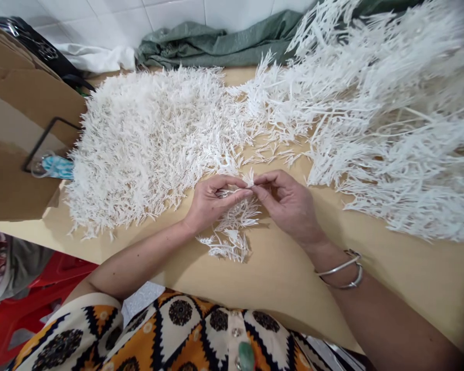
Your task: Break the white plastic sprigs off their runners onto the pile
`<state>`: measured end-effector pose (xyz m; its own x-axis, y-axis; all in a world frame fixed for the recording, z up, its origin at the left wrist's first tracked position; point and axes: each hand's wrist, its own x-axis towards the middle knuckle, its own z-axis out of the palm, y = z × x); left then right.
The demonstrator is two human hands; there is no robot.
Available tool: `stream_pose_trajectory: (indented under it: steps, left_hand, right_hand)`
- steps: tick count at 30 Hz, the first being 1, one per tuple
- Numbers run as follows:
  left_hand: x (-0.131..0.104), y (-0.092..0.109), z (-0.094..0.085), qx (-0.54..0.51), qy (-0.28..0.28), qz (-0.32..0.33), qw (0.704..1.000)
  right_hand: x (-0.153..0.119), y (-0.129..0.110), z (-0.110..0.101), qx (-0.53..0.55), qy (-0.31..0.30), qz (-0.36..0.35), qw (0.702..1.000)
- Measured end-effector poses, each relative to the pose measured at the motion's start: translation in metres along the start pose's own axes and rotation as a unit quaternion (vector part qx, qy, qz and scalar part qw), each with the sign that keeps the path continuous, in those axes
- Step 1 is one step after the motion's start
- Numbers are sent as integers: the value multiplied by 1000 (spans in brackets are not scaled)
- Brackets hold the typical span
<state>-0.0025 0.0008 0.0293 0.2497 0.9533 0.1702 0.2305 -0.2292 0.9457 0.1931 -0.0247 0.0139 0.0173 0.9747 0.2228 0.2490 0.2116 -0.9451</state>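
White tiles (pixel 178 15) back a pale, wood-toned tabletop (pixel 290 278), with a crumpled dark green cloth (pixel 224 44) along the wall. A broad mat of short, white, bristly plastic-looking sprigs (pixel 147 139) spreads on our left; a looser heap of long, white, branching strands (pixel 406 154) covers our right.

Between them, near the front, we hold a small white frilled sprig (pixel 249 177) upright at our fingertips. Our left hand (pixel 206 203) pinches its base between thumb and forefinger, and our right hand (pixel 296 208) closes thumb and forefinger on it from the other side. Whether the tips grip one stem or two, we cannot tell. We judge this to be fine fingertip work on a single piece; the next move calls for a light, steady pinch, since such thin stems could bend or slip.

A small white clump of loose sprigs (pixel 232 245) lies just below our hands. The tabletop shows between our forearms and in front of the right heap, giving some elbow room. On the left, a brown cardboard box (pixel 23 118) stands beside the mat and limits reach that way.
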Motion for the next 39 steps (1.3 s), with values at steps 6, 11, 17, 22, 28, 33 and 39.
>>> stream_pose_trajectory:
  steps: [6,11,17,22,28,33,39]
  left_hand:
    - [-1,1,3,-37,1,-24,999]
    - [1,0,5,-47,-3,-52,998]
    - [5,8,0,-74,-31,-84,993]
    - [5,12,-1,-69,-37,-81,994]
    - [4,8,4,-57,-34,-33,997]
    - [1,2,4,-75,-42,-29,996]
    - [1,-1,4,-122,-50,-30,991]
  right_hand:
    - [1,-2,2,64,-11,25,998]
    - [2,-4,0,41,-12,14,999]
    - [4,-5,-1,46,-19,16,999]
    - [3,-12,4,122,-17,53,991]
    - [0,-17,12,192,17,132,972]
    - [-1,-14,17,284,42,185,940]
    - [2,-22,18,377,36,217,900]
